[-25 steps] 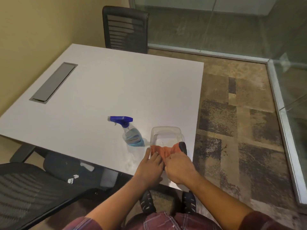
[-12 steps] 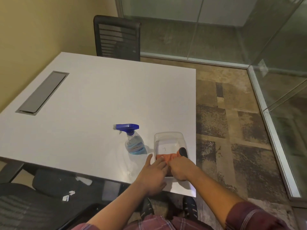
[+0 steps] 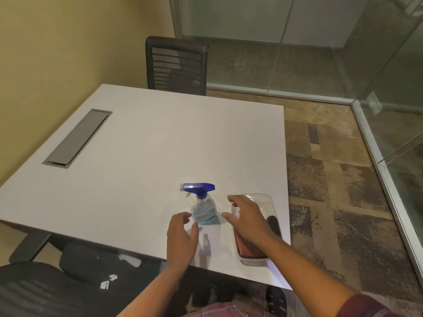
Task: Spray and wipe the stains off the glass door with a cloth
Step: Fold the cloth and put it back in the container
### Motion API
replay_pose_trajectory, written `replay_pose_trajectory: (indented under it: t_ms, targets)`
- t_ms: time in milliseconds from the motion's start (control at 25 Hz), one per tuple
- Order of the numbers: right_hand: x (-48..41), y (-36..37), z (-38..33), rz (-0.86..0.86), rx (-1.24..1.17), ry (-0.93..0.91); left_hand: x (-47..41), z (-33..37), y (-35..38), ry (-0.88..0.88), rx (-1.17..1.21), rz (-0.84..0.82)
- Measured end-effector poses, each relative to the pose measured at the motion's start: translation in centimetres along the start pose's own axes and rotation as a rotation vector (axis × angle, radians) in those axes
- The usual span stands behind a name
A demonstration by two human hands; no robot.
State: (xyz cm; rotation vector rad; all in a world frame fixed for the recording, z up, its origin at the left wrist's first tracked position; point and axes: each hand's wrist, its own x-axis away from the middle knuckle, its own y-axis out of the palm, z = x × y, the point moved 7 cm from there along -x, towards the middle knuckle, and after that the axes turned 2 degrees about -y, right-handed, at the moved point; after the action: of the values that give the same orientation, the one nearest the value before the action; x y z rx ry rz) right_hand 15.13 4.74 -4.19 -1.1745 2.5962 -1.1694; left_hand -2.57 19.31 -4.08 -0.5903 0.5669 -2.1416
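2 open, empty hands, left hand (image 3: 182,240) & right hand (image 3: 248,219), are spread either side of the upright spray bottle (image 3: 203,208) on the white table (image 3: 142,152). It could be tipped if clipped by fingers; orange cloth (image 3: 248,248) is left in the clear tray (image 3: 273,208), glass door (image 3: 398,124) well apart.

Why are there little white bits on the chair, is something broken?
Small white scraps lie on the black chair seat by the table; what they are is unclear. The spray bottle stands upright, with no spill visible.
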Motion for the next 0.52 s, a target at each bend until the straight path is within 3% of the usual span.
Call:
replay_pose_trajectory:
  t_ms: [280, 520]
  targets:
    - [-3.3, 2.2, -5.6, -0.044, -0.134, -0.073, -4.2, -0.8, 1.4, 0.004, -0.020, -0.226]
    - [-4.0, 2.7, -6.5, -0.081, -0.124, -0.024, -5.4, -0.7, 1.5, 0.051, -0.040, -0.224]
